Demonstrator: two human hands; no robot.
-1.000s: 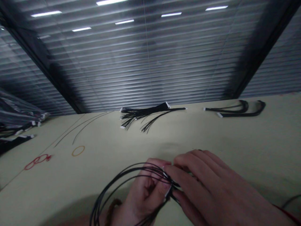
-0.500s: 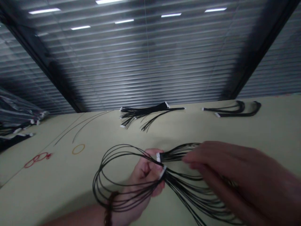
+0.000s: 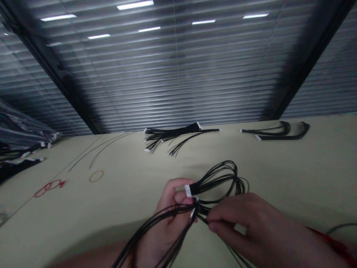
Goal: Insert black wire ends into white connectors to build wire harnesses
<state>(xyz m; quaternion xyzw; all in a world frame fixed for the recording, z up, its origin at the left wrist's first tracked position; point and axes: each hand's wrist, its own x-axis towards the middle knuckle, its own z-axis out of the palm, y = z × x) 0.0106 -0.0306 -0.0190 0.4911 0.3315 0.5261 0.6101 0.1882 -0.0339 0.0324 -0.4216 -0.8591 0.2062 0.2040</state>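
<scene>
A wire harness of thin black wires with white connectors is between my hands, above the table. My left hand grips it near the white connectors, its fingers curled round them. Black wires loop out to the right and double back, while other strands hang over my left wrist toward the bottom edge. My right hand pinches a few black wires just right of the connectors, thumb against fingertips. Part of the harness is hidden behind the right hand.
On the pale table, a pile of black cables lies at the back, with two bent cables to its right. Red rings, a yellow rubber band and loose wires lie left. Bagged cables sit far left; blinds stand behind.
My right hand has moved left and down and closed on wires near the connectors. The wire loop at left has fallen over my left wrist; a loop now stands at right.
</scene>
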